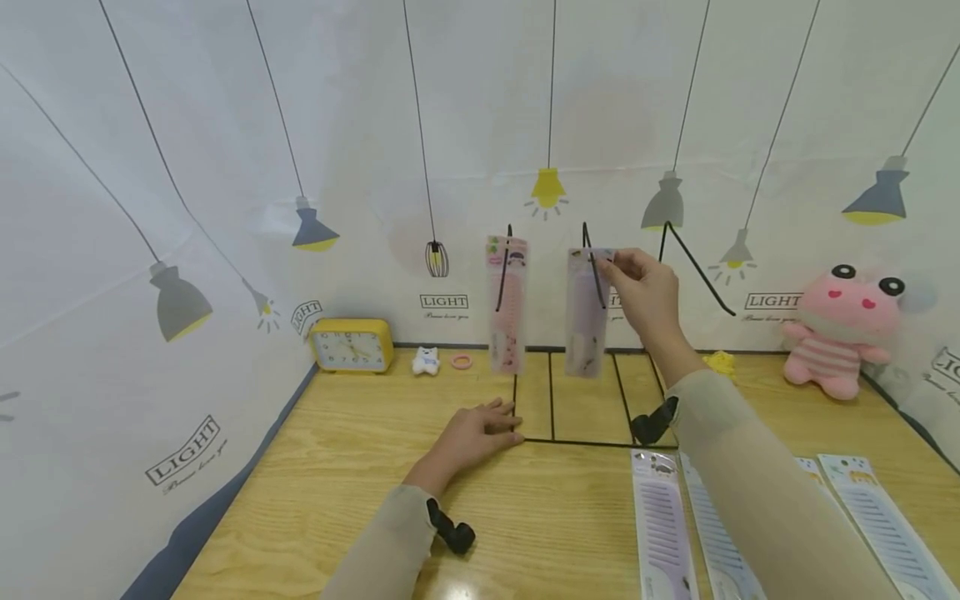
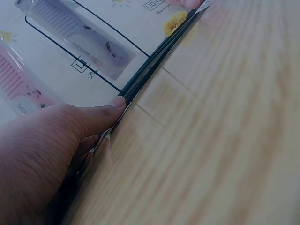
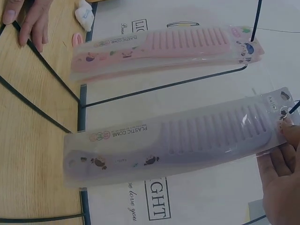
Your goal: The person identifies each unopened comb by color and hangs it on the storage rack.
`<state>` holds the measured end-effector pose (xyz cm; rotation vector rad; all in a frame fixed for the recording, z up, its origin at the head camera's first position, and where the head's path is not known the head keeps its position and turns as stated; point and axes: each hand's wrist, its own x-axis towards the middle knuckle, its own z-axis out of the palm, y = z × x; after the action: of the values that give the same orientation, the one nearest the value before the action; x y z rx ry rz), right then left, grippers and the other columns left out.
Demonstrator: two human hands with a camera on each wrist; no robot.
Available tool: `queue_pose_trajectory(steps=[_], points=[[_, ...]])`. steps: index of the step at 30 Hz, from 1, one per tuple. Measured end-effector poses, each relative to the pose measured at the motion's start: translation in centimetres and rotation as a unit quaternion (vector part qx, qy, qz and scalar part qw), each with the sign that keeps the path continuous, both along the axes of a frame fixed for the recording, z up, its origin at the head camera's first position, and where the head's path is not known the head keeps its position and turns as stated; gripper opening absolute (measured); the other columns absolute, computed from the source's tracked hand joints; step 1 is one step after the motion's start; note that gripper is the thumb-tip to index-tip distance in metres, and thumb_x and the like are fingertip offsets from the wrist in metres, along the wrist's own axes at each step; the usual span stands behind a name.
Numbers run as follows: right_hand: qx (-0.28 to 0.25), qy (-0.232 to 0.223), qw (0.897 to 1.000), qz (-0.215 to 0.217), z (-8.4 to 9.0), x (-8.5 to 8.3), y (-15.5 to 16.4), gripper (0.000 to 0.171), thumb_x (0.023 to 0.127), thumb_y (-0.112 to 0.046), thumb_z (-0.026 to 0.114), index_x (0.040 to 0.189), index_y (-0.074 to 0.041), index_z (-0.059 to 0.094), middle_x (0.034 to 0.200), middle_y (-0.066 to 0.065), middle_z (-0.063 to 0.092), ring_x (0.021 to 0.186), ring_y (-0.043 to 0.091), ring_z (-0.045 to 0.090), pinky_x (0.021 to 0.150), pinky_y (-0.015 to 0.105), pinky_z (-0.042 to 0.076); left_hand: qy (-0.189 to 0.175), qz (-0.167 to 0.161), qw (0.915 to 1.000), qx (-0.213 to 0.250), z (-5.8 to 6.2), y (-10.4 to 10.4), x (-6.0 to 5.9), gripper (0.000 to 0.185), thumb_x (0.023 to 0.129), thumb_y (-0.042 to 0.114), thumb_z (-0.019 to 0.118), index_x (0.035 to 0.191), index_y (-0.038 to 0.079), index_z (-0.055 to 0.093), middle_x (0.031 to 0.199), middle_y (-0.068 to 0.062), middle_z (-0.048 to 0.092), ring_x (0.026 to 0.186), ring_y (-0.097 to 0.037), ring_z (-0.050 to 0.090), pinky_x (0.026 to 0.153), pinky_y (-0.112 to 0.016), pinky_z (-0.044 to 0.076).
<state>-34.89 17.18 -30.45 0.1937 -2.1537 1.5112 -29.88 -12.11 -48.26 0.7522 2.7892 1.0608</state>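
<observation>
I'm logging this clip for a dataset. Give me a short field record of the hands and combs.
left hand: rests flat on the wire rack base
right hand: pinches the top of the purple comb pack at a hook
pink comb pack: hangs on the neighbouring hook
table: more packed combs lie at the right

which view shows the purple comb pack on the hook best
The right wrist view: the purple comb pack fills the frame, teeth and label print sharp, the right hand pinching its top end. The head view shows it whole but small and blurred on the rack. The left wrist view catches only part of it, at a slant.
</observation>
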Motion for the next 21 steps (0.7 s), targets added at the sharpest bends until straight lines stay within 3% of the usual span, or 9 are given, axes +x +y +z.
queue_pose_trajectory(steps=[21], points=[[0.009, -0.021, 1.0, -0.016, 0.6, -1.2, -0.5, 0.042, 0.097, -0.037, 0.068, 0.123, -0.004, 0.067, 0.117, 0.012, 0.071, 0.105, 0.021, 0.068, 0.094, 0.035, 0.054, -0.003, 0.0, 1.0, 0.002, 0.1, 0.0, 0.2, 0.043, 0.093, 0.051, 0.067, 0.129, 0.027, 0.071, 0.149, 0.008, 0.051, 0.146, -0.013, 0.034, 0.121, -0.049, 0.024]])
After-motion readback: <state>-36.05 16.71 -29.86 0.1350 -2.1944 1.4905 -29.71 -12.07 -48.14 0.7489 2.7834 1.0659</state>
